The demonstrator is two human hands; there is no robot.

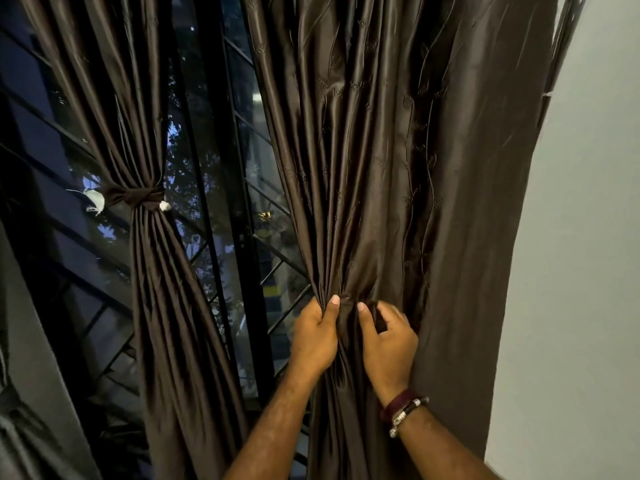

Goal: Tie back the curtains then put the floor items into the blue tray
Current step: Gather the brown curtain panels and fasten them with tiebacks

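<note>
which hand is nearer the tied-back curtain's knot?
Left. The left hand grips the loose curtain on the side facing the knot; the right hand sits just beyond it, farther from the knot.
</note>
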